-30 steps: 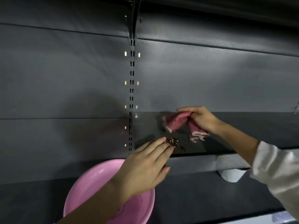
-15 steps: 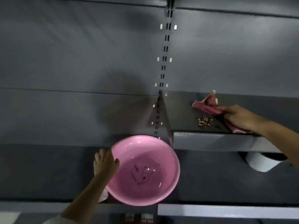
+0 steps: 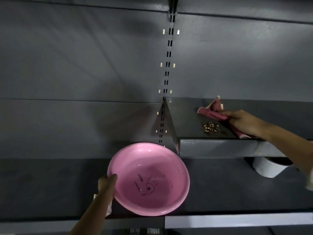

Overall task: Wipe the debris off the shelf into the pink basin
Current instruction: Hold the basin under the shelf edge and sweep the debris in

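A small pile of brown and white debris (image 3: pixel 210 127) lies on the dark grey shelf (image 3: pixel 184 122), near its front edge. My right hand (image 3: pixel 243 122) presses a pink cloth (image 3: pixel 210 111) on the shelf just behind and to the right of the pile. The pink basin (image 3: pixel 149 178) is held below the shelf's left corner, with a dark drawing and a few specks inside. My left hand (image 3: pixel 106 183) grips its left rim, thumb over the edge.
A slotted metal upright (image 3: pixel 167 65) runs down the grey back panel to the shelf's left end. A white round container (image 3: pixel 269 167) sits on the lower shelf (image 3: pixel 237 187) under the right side. A lighter shelf edge (image 3: pixel 237 219) crosses the bottom.
My left hand has left the debris pile, dropped down and taken the basin's rim. The basin has come up closer under the shelf's corner. My right hand stays on the cloth.
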Motion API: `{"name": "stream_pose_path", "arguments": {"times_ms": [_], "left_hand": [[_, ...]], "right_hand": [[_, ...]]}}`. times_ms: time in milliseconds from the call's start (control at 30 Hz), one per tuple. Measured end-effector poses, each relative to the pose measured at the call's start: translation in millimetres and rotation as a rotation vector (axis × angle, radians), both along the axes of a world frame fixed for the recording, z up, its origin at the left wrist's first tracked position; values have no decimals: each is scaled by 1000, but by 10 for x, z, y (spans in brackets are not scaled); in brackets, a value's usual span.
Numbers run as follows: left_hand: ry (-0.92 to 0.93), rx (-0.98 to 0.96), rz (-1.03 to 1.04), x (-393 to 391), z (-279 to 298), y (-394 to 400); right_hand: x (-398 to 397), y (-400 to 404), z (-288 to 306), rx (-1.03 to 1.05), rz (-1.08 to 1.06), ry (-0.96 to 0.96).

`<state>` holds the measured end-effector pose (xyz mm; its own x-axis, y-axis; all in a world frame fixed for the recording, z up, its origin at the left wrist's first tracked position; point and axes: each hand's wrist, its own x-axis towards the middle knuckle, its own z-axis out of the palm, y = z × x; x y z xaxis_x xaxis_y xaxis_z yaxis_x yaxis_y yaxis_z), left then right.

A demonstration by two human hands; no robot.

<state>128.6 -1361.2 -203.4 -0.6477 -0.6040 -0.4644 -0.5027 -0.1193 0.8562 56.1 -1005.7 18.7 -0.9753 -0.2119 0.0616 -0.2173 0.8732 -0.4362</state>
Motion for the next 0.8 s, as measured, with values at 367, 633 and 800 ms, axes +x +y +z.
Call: {"name": "stream_pose_path", "arguments": {"times_ms": [367,633,800], "left_hand": [[120,110,-126,-8,801,-168],[143,143,-158,28,1110,-86],[144,158,-150,70,1150,-91]], "right_hand": [[3,130,168,-231,-28,-52],[49,87,-3,-30,-45,-59],[94,-76,6,1,-8,-121]]}}
